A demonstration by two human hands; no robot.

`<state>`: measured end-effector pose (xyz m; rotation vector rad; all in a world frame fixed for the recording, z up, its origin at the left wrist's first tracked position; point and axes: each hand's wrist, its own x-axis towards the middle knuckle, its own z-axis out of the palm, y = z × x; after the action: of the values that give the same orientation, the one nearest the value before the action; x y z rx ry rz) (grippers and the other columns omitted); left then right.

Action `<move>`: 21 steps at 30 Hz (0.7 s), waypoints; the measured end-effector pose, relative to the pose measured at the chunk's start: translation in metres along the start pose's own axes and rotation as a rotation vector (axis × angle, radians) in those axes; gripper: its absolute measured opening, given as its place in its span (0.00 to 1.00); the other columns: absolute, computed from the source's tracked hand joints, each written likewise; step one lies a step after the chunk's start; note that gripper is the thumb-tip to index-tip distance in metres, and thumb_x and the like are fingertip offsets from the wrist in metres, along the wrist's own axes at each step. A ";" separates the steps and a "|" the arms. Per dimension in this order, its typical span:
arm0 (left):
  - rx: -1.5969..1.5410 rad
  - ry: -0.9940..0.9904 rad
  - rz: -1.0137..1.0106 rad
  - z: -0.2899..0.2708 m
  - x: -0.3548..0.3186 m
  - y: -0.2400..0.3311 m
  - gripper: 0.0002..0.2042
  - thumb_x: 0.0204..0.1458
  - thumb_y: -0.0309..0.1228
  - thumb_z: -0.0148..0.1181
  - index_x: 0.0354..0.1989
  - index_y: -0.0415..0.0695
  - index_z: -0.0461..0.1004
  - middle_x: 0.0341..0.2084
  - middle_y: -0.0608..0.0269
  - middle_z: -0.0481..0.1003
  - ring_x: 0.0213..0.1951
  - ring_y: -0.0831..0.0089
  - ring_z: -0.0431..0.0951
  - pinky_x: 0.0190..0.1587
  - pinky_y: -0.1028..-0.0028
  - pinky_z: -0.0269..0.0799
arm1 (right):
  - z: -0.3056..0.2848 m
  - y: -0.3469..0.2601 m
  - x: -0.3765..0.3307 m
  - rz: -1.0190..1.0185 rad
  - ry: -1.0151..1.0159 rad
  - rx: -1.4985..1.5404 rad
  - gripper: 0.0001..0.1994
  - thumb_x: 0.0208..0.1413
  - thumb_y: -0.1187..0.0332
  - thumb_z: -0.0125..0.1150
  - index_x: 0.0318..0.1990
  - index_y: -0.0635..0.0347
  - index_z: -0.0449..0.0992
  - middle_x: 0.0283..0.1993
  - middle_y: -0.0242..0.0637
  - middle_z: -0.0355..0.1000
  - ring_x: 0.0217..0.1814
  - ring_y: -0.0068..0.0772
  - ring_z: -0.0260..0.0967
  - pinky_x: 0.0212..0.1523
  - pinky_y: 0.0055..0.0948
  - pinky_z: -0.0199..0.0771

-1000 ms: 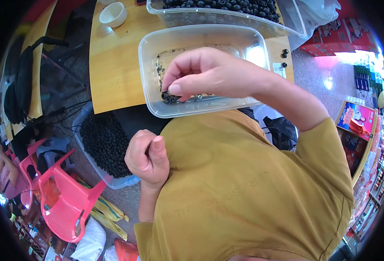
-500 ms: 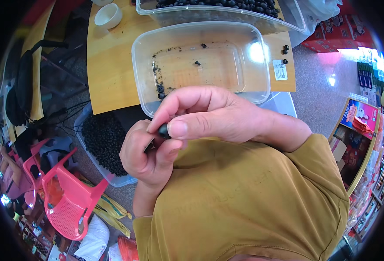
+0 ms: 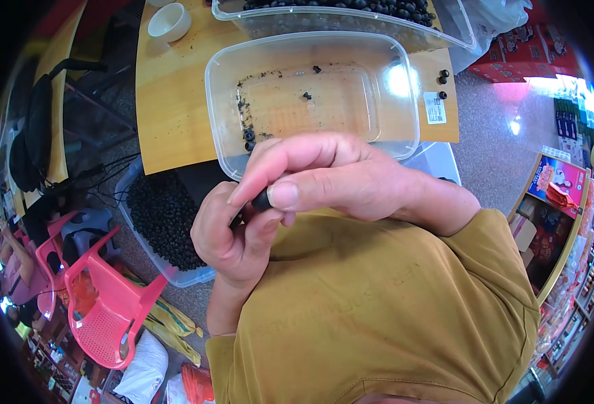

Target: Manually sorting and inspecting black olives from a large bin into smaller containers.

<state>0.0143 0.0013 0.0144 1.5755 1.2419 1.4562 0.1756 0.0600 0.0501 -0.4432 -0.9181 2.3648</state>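
Close to my body, above the front edge of the table, my two hands meet. My right hand [image 3: 340, 172] pinches a small, rounded, shiny black piece [image 3: 261, 200] between thumb and forefinger. My left hand [image 3: 223, 232] is closed right beside it, its thumb just under the piece. Something dark shows between the left fingers, mostly hidden, and I cannot make out what it is. Beyond my hands stands a clear plastic tub [image 3: 211, 101], holding a few black pieces [image 3: 249, 140] and dark crumbs along its left side.
A clear bin [image 3: 351, 30] of many black pieces stands at the far side. Another tub [image 3: 162, 222] full of smaller black bits sits low at left. Black pieces [image 3: 443, 77] and a label [image 3: 435, 108] lie at the table's right. White bowl [image 3: 169, 22], pink chair [image 3: 105, 310].
Both hands have shifted slightly to the right together. The black piece has turned a little and sits deeper between the fingers.
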 end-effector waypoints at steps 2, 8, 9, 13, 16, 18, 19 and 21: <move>0.007 -0.003 -0.010 0.001 0.003 0.003 0.15 0.46 0.39 0.61 0.32 0.38 0.70 0.17 0.64 0.69 0.17 0.75 0.66 0.19 0.79 0.60 | 0.001 0.000 -0.001 0.000 0.014 -0.016 0.12 0.55 0.68 0.51 0.44 0.64 0.72 0.40 0.33 0.67 0.39 0.21 0.63 0.40 0.20 0.63; -0.046 0.022 -0.051 0.005 0.002 0.003 0.15 0.46 0.39 0.61 0.30 0.38 0.70 0.18 0.63 0.69 0.17 0.74 0.66 0.20 0.79 0.60 | 0.001 -0.001 0.001 0.035 0.048 -0.001 0.13 0.54 0.67 0.53 0.44 0.63 0.70 0.39 0.30 0.66 0.35 0.17 0.61 0.37 0.18 0.62; -0.091 0.029 -0.087 0.006 0.002 0.003 0.15 0.45 0.40 0.62 0.29 0.39 0.70 0.17 0.63 0.69 0.17 0.74 0.66 0.19 0.79 0.60 | 0.001 -0.001 0.001 0.035 0.047 0.000 0.13 0.54 0.67 0.53 0.44 0.63 0.70 0.39 0.30 0.66 0.35 0.17 0.61 0.37 0.18 0.62; -0.019 -0.020 -0.030 -0.001 0.005 0.000 0.16 0.44 0.41 0.63 0.25 0.40 0.67 0.15 0.64 0.66 0.16 0.75 0.64 0.18 0.78 0.58 | -0.001 -0.002 -0.001 0.019 0.073 0.022 0.11 0.52 0.67 0.57 0.41 0.62 0.68 0.36 0.27 0.66 0.34 0.14 0.60 0.35 0.16 0.61; 0.036 -0.043 -0.024 -0.002 0.009 0.003 0.17 0.43 0.41 0.63 0.23 0.41 0.65 0.13 0.65 0.63 0.15 0.75 0.62 0.17 0.78 0.56 | -0.001 -0.002 -0.001 0.031 0.068 -0.001 0.11 0.51 0.68 0.58 0.39 0.61 0.68 0.35 0.27 0.66 0.33 0.13 0.59 0.34 0.16 0.61; 0.067 -0.040 0.005 -0.001 0.009 0.004 0.17 0.42 0.42 0.64 0.23 0.40 0.66 0.13 0.65 0.63 0.14 0.74 0.62 0.17 0.77 0.56 | 0.000 0.000 0.000 0.016 0.085 -0.004 0.10 0.51 0.68 0.58 0.39 0.61 0.68 0.34 0.27 0.65 0.32 0.13 0.59 0.33 0.16 0.61; 0.067 -0.040 0.005 -0.001 0.009 0.003 0.17 0.42 0.42 0.64 0.23 0.40 0.66 0.13 0.65 0.63 0.14 0.74 0.62 0.17 0.77 0.56 | 0.000 0.001 0.000 -0.003 0.082 -0.024 0.10 0.52 0.67 0.57 0.39 0.61 0.68 0.32 0.26 0.65 0.30 0.13 0.59 0.32 0.15 0.61; 0.050 -0.037 0.032 0.000 0.009 0.003 0.17 0.42 0.42 0.64 0.24 0.40 0.66 0.12 0.65 0.62 0.14 0.74 0.61 0.17 0.77 0.56 | 0.000 0.002 0.000 -0.022 0.078 -0.045 0.10 0.53 0.67 0.57 0.39 0.60 0.68 0.31 0.26 0.65 0.29 0.13 0.58 0.30 0.15 0.60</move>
<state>0.0145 0.0084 0.0203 1.6553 1.2464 1.4198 0.1749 0.0587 0.0490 -0.5371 -0.9368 2.2938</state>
